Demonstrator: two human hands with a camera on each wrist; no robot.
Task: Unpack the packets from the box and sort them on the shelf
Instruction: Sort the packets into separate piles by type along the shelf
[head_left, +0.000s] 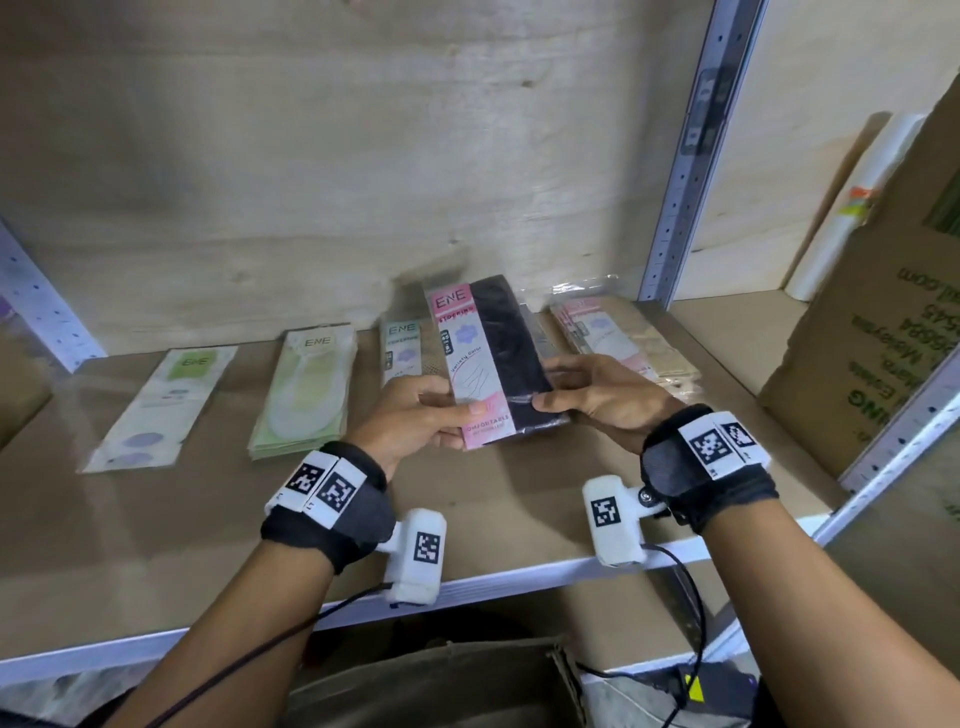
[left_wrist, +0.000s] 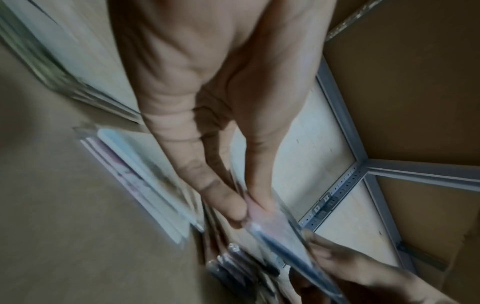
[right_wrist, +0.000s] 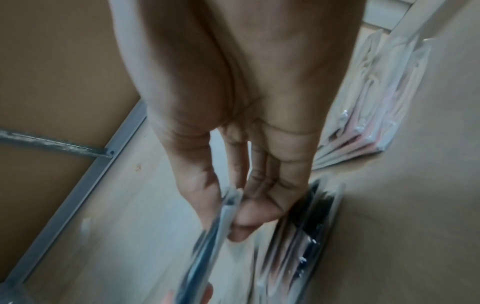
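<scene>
A brown fibreboard shelf with a pale metal front edge runs across the head view, backed by light plywood. Farthest left of the held packet lies a flat, glossy packet with a green label. Next to it sits a neat stack of pale green packets, soft foot-shaped liners showing through the clear film. A teal-labelled packet lies just left of the held packet, partly hidden by the left hand.

The left hand reaches forward with its wrist strapped in a black band; its thumb lies on top and its fingers curl beneath, pinching the lower left edge of the black stocking packet. This long, flat, shiny packet has a pink printed card on its left half and dark fabric on its right, and is held tilted up above the shelf, between both hands. The right hand mirrors the left, its thumb and fingers clamping the packet's lower right edge.

Right of the held packet rests a slightly fanned stack of beige packets. Beyond a perforated grey metal upright stands a brown cardboard carton with green print.
</scene>
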